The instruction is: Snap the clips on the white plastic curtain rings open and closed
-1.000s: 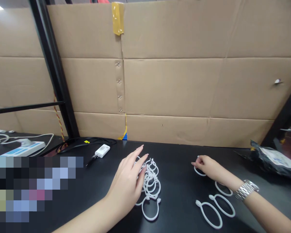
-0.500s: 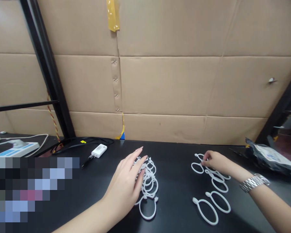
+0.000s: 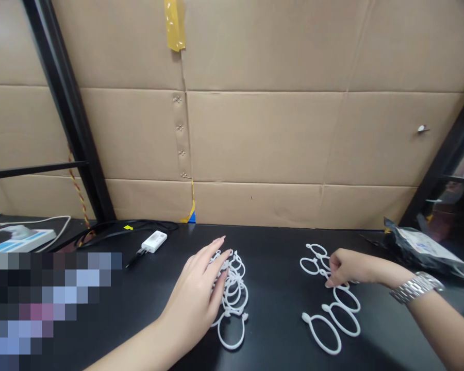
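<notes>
My left hand [image 3: 193, 286] lies at the left side of a heap of white plastic rings [image 3: 239, 296], fingers stretched out and thumb apart. Its fingers cover part of the heap. Each ring is a thin loop with a small knob on it. My right hand [image 3: 342, 265] has its fingers bent and pinched together at a white ring [image 3: 342, 285] in the right group; the hand hides part of that ring. Around it lie several more rings, two of them [image 3: 325, 335] [image 3: 344, 319] nearest to me. A silver watch [image 3: 417, 287] circles the right wrist.
A white charger [image 3: 153, 241] with a black plug lies behind my left hand, by black cables [image 3: 139, 225]. A power strip [image 3: 27, 239] is at far left. A dark plastic bag [image 3: 421, 250] sits at right. Cardboard [image 3: 255, 139] stands along the back of the black table [image 3: 274, 319].
My right hand has moved nearer to me along the right group, uncovering the rings at its far end. My left hand stays beside the heap. The view has shifted slightly.
</notes>
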A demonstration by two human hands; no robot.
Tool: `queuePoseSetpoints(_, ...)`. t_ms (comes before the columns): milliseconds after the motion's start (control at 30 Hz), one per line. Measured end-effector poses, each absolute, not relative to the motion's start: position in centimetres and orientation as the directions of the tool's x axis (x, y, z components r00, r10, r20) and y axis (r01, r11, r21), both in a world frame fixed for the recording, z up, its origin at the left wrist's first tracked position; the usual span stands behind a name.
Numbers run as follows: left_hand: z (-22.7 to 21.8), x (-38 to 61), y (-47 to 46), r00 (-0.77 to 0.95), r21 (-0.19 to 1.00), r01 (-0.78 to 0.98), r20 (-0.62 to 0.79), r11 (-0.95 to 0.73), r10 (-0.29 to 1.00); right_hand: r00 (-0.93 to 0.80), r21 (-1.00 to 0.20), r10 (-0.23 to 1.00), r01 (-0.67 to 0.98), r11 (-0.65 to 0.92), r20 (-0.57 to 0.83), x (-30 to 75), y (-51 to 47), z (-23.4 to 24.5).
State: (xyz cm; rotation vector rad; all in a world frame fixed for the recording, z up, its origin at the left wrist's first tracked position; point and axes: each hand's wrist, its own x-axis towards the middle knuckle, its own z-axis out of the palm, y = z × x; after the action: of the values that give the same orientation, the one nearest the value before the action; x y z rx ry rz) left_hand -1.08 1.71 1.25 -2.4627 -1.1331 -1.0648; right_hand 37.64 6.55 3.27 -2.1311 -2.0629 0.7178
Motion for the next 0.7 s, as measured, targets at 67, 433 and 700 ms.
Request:
queuePoseSetpoints(67, 1.3, -1.1, 1.7, 0.437, 0.087, 0.733, 0.7, -0.674, 0.565, -0.037, -0.406, 0.961, 0.91, -0.08, -0.273, 37.4, 6.5, 3.2)
queuePoseSetpoints(433, 1.7, -0.7, 0.7, 0.44, 0.118, 0.686, 0.719, -0.718, 0.538, -0.275, -0.812, 0.961, 0.563, 0.153, -0.009, 30.2, 3.3, 7.3)
queuePoseSetpoints(700, 1.9, -0.1, -0.5, 0.537, 0.083, 0.573, 0.713, -0.816, 0.45, -0.556, -0.989, 0.83, -0.1, -0.111, -0.037, 20.9, -0.6, 4.1)
